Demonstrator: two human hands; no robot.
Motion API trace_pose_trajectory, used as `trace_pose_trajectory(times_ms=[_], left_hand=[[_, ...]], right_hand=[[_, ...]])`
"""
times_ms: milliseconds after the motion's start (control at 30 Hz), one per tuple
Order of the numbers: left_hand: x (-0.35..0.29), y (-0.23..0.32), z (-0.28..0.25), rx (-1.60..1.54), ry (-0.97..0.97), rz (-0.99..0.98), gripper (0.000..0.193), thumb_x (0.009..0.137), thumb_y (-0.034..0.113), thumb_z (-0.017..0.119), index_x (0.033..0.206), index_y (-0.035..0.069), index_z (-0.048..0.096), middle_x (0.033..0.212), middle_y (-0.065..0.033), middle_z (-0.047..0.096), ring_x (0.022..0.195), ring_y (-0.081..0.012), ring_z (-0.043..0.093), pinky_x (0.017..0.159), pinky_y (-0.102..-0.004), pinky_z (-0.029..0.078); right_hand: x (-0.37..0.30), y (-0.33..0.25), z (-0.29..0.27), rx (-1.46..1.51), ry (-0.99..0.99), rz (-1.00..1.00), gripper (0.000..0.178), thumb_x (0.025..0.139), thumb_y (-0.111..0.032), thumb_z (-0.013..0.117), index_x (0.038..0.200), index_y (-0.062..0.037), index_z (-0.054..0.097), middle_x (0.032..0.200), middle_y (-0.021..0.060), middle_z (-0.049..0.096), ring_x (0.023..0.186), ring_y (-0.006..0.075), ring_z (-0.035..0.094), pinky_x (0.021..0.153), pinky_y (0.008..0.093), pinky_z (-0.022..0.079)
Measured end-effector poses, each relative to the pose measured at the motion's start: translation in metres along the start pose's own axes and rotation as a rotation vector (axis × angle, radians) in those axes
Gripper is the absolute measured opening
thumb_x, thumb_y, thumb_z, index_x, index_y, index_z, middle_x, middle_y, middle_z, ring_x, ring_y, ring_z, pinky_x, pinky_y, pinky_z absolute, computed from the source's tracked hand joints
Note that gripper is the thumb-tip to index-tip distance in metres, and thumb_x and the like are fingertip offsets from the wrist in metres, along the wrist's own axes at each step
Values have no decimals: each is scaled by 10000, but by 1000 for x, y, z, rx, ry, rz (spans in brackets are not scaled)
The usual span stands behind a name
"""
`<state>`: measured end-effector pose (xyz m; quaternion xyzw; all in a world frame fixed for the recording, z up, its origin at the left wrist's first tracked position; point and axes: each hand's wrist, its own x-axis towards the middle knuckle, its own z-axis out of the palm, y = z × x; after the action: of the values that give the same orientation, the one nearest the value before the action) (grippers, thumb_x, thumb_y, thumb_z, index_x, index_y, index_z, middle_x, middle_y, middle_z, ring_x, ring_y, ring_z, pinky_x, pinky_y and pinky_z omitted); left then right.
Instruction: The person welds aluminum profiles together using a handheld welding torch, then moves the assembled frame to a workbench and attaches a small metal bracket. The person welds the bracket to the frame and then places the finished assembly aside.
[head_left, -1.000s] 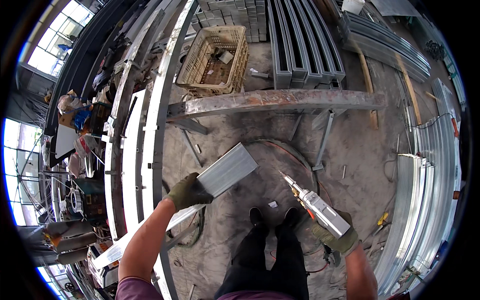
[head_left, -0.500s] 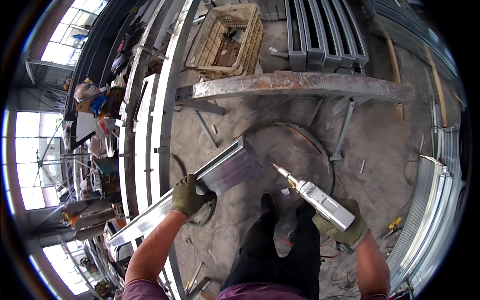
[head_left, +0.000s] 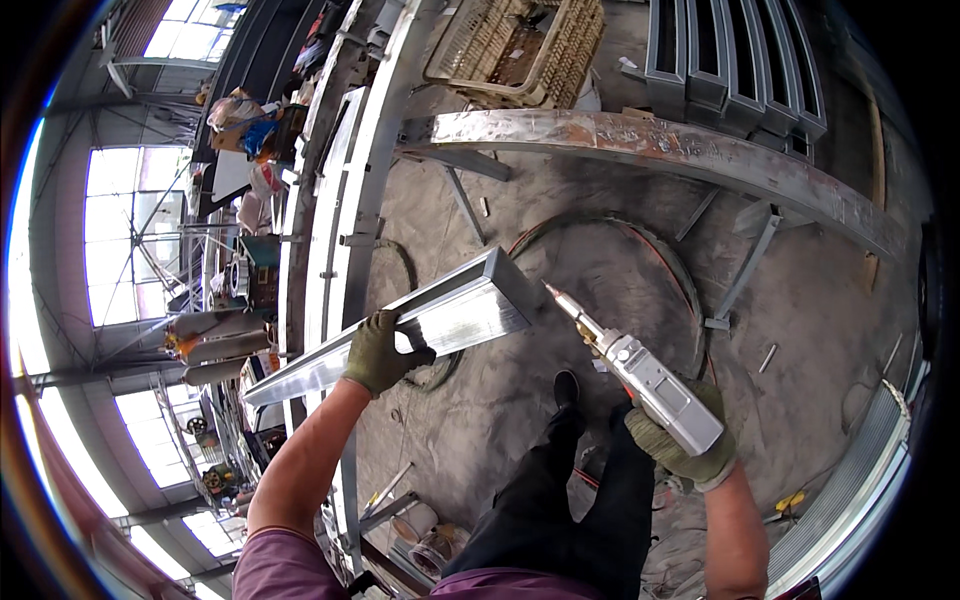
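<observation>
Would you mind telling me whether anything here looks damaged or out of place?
The crossbeam ahead looks worn, with brownish, scuffed patches. A hose or cable lies loosely looped on the floor, a possible trip hazard.

My gloved left hand grips a long silver metal channel slanting up to the right. My gloved right hand holds a silver, narrow-nosed tool, its tip close to the channel's far end. Beyond, a rust-marked beam crosses before a beige crate.
</observation>
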<state>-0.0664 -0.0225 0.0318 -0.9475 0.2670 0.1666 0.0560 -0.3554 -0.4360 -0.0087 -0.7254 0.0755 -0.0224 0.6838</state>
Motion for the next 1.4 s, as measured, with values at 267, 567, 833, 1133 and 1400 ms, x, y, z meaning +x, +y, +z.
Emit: trace_pose_trajectory(times_ms=[267,567,833,1133,1400], left_hand=[[-4,-1,5,16,9,30,926,738,527,973,1346,5,510,1189,-251,686,1127,-469,671,959,-551,533],[-1,-2,2,32,-34,-20,941,737,565,968,1347,-10,541,1251,-231,665,1182,-420,642,1029,-514,507],[0,-4,3,40,10,38,937,718,544,977,1330,-16,541,1196,-242,678,1119,-460,674,960,-539,539],[2,-2,1,34,6,41,974,708,565,980,1333,-31,530,1200,-251,674,1125,-464,675,967,-540,542],[2,-3,1,48,-24,39,993,715,574,977,1342,-37,508,1208,-262,668,1122,-470,674,958,-548,544]], right_hand=[[13,15,33,4,18,-115,293,882,-124,860,1154,-32,800,1020,121,812,902,280,802,836,378,659],[22,26,49,-96,38,-234,212,902,-155,828,1106,-96,812,1051,91,806,933,294,793,833,408,652],[29,29,51,-251,37,-365,231,896,-179,842,1115,-110,822,1056,96,814,955,296,793,860,422,647],[25,34,54,-44,18,-191,205,908,-160,829,1109,-114,827,1047,66,817,943,274,792,854,401,648],[33,28,47,-245,30,-382,201,906,-165,829,1102,-121,830,1039,66,816,935,273,793,838,408,649]])
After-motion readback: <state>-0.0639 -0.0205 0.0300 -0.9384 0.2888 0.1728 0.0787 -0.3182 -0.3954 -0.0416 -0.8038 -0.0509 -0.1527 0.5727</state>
